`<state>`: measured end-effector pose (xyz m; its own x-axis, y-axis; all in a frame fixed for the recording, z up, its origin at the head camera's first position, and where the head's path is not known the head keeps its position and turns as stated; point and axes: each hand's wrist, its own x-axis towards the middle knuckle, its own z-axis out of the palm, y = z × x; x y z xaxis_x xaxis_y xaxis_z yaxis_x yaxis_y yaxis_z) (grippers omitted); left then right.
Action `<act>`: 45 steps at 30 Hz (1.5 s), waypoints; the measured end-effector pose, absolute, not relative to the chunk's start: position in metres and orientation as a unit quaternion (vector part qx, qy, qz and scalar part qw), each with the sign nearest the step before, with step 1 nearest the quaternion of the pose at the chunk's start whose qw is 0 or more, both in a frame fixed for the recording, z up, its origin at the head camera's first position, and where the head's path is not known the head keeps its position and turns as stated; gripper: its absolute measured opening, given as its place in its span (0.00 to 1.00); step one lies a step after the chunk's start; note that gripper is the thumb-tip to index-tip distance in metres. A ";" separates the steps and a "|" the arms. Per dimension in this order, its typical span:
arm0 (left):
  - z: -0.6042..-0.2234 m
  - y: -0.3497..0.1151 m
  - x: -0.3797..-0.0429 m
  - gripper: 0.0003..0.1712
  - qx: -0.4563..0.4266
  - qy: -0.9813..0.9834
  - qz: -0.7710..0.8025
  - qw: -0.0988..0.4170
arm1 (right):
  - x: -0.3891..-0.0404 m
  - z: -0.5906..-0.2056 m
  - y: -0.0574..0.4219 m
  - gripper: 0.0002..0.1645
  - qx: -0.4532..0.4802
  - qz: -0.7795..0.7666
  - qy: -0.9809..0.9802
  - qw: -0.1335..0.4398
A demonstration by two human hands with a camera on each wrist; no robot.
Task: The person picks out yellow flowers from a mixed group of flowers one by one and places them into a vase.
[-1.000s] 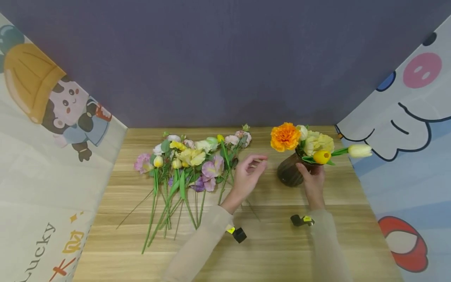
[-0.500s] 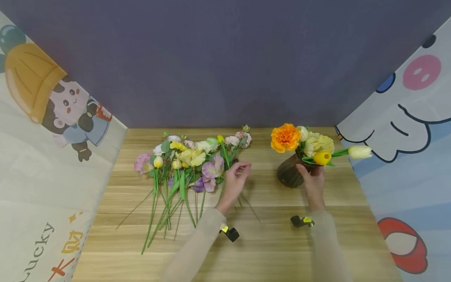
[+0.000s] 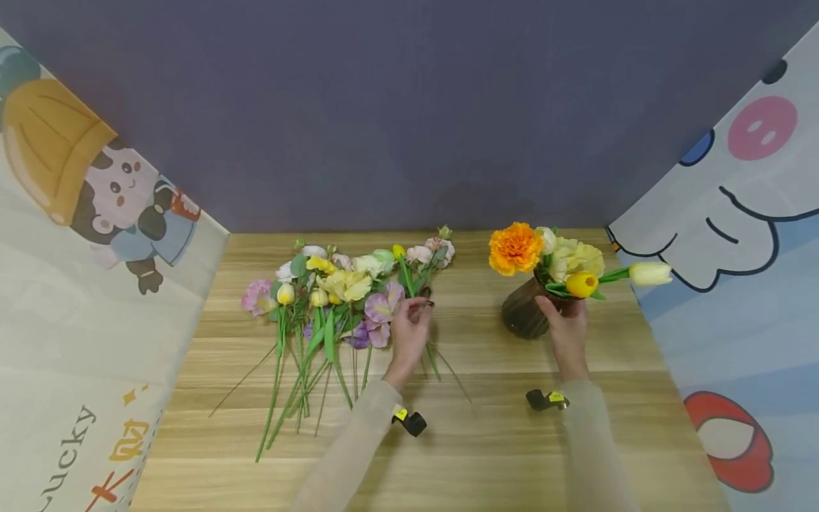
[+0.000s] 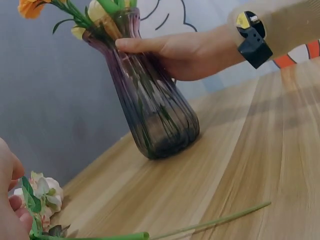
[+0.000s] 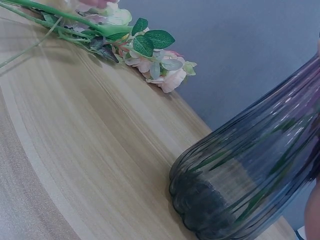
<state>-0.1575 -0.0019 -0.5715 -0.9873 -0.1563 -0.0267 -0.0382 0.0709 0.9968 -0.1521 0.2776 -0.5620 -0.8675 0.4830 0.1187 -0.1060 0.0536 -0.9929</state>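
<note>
A: Vase [image 3: 526,313]?
B: One, ribbed, see-through, dark. On the table [image 3: 486,441], right side, base down.

A: Contents?
B: Orange flower [image 3: 515,249]; pale yellow bloom [image 3: 577,257]; yellow tulip [image 3: 581,285]; white tulip [image 3: 650,274], leaning out to the right. Stems visible through the wall.

A: Right hand [image 3: 568,331]?
B: Clamped on the vase near its neck, thumb on the near side.

A: Left hand [image 3: 411,334]?
B: Well apart from the right, fingers bent, at the right edge of the loose flowers [image 3: 345,284]. A green stem, topped by a yellow bud [image 3: 399,252], passes by the fingers; whether they pinch it, I cannot tell.

A: Loose flowers, particulars?
B: One cluster, left of the vase: yellow, white and purple heads toward the back wall [image 3: 409,128], stems toward the person. Pale pink flowers [image 5: 172,80] at its right end.

A: Wrists?
B: One black camera [image 3: 414,424] on the left, another [image 3: 538,400] on the right.
</note>
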 end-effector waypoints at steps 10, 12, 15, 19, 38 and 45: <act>-0.581 -0.004 -0.156 0.17 0.070 -0.752 -0.654 0.037 | -0.153 -0.563 0.278 0.26 -0.134 0.676 -0.689 0.224; -0.583 -0.004 -0.156 0.17 0.070 -0.756 -0.649 0.039 | -0.153 -0.563 0.278 0.27 -0.132 0.679 -0.686 0.224; -0.584 -0.005 -0.156 0.17 0.075 -0.760 -0.645 0.040 | -0.154 -0.563 0.278 0.27 -0.130 0.685 -0.681 0.224; -0.585 -0.005 -0.156 0.19 0.089 -0.758 -0.645 0.030 | -0.154 -0.564 0.278 0.28 -0.129 0.687 -0.680 0.222; -0.589 0.000 -0.169 0.27 0.166 -0.747 -0.643 0.015 | -0.156 -0.567 0.279 0.29 -0.140 0.690 -0.677 0.215; -0.589 -0.001 -0.175 0.23 0.186 -0.720 -0.668 -0.007 | -0.156 -0.566 0.279 0.28 -0.135 0.693 -0.675 0.216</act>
<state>-0.1754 -0.0014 -0.5889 -0.9311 -0.2580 -0.2580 -0.2765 0.0376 0.9603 -0.1556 0.2792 -0.5656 -0.8705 0.4810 0.1042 -0.1167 0.0040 -0.9932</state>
